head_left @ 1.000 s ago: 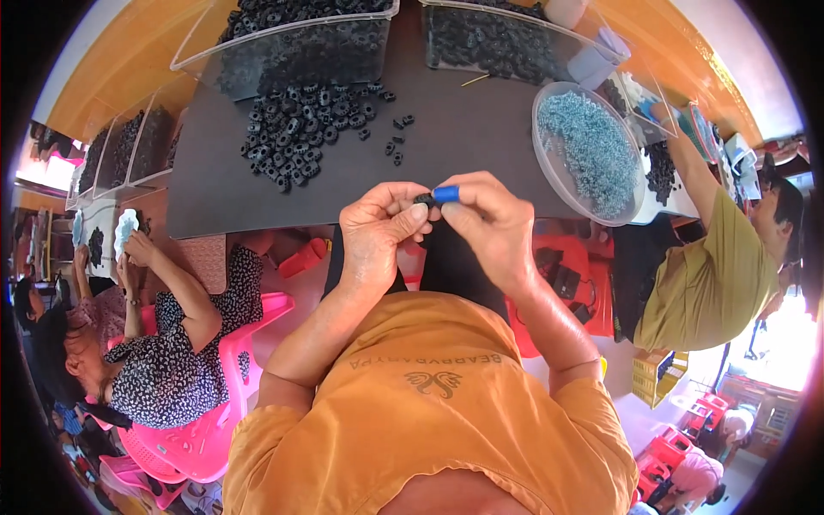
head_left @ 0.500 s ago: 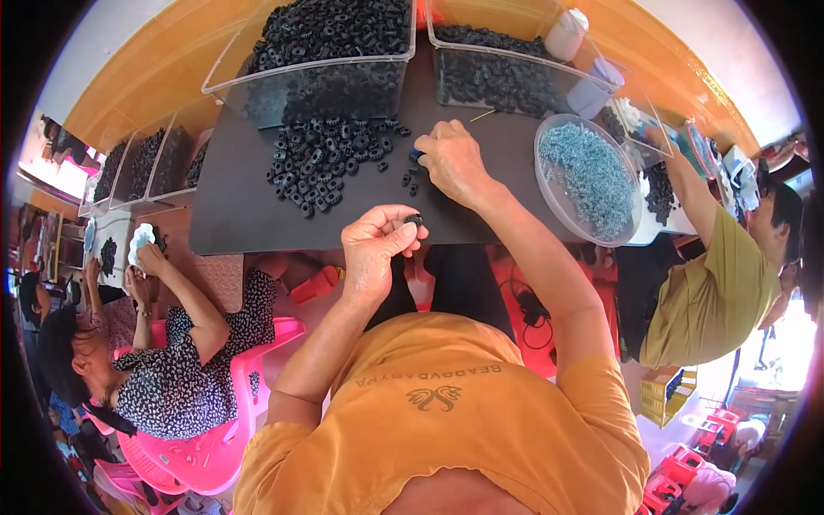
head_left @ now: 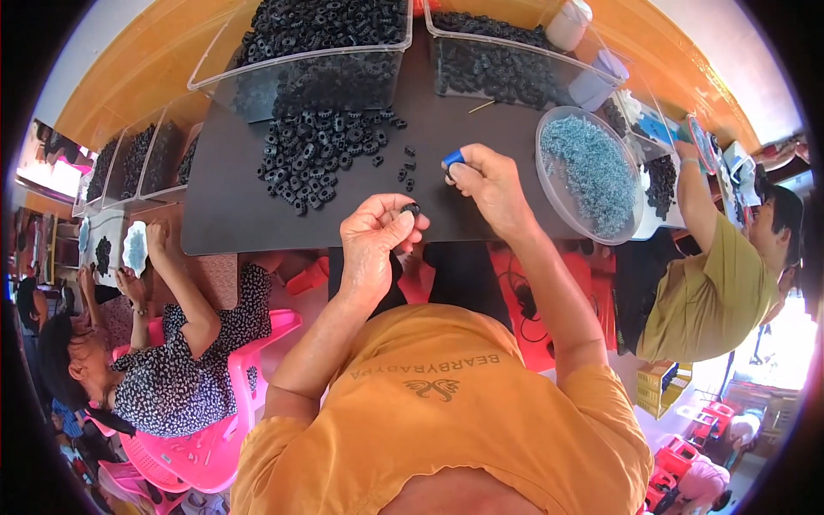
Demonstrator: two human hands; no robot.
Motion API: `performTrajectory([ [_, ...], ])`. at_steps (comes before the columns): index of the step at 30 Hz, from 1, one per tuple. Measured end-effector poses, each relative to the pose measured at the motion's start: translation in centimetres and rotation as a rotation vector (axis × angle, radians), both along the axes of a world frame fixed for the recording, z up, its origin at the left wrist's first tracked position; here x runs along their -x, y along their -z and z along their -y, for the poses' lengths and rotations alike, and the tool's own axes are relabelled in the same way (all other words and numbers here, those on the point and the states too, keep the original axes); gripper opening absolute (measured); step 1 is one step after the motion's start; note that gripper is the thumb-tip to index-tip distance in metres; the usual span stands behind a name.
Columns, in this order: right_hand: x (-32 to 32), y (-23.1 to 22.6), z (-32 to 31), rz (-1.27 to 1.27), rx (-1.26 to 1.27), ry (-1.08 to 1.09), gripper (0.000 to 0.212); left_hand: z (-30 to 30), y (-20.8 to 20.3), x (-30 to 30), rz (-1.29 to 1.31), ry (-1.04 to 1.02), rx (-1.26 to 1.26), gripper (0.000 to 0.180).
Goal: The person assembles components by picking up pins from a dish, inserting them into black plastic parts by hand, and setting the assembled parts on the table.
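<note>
My left hand [head_left: 371,239], just in front of the table's near edge, pinches a small black plastic part [head_left: 411,209] between thumb and fingertips. Over the table, my right hand [head_left: 491,184] is closed, thumb against forefinger. A blue band or cover [head_left: 454,159] shows at that forefinger's tip. Something small and dark sits under it, too small to name. Between and beyond my hands lie several small loose black pieces [head_left: 408,163]. To their left spreads a heap of black plastic parts [head_left: 313,159].
Two clear plastic bins [head_left: 296,86] of black parts stand at the back of the dark table [head_left: 232,202]. A round clear tray [head_left: 549,184] of small bluish transparent pieces is at the right. People work on both sides, the left one on a pink chair [head_left: 249,360].
My right hand has moved right and toward me, away from the small loose pieces, and has turned so its thumb and forefinger show. My left hand keeps its black part, nearly unmoved.
</note>
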State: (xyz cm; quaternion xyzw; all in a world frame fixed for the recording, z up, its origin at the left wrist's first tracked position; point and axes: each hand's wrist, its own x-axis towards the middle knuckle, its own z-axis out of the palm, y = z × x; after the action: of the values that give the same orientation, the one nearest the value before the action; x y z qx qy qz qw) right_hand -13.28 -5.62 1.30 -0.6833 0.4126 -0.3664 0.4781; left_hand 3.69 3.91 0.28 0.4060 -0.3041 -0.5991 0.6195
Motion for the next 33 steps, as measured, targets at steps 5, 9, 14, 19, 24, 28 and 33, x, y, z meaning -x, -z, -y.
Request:
performTrajectory([
  [5, -1.8, -1.2, -3.8, 0.313, -0.067, 0.218, 0.008, 1.2, -1.0, 1.7, -0.013, 0.002, 0.029, 0.012],
  [9, -2.1, -0.4, -5.1, 0.271, 0.081, 0.258, 0.007, 1.8, -0.6, 2.5, -0.040, -0.003, 0.058, 0.012],
  [14, -1.1, 1.2, -5.1, 0.260, 0.135, 0.313, 0.010, 2.1, -0.3, 3.2, -0.051, -0.005, 0.058, 0.011],
  [19, -0.5, 1.2, -4.3, 0.076, 0.386, 0.314, 0.011, 2.4, -0.1, 3.3, -0.048, 0.023, 0.060, 0.011],
  [24, 0.2, 1.1, -4.2, 0.210, 0.156, 0.209, 0.009, 2.4, -0.6, 2.9, -0.100, 0.068, 0.014, 0.011],
  [28, 0.4, -0.9, -4.2, 0.444, -0.139, 0.272, 0.009, 2.2, -0.7, 2.7, -0.130, 0.093, -0.029, 0.012],
  [33, -0.5, -1.3, -5.5, 0.525, -0.145, 0.275, 0.008, 1.9, -1.0, 3.3, -0.077, 0.069, -0.011, 0.014],
])
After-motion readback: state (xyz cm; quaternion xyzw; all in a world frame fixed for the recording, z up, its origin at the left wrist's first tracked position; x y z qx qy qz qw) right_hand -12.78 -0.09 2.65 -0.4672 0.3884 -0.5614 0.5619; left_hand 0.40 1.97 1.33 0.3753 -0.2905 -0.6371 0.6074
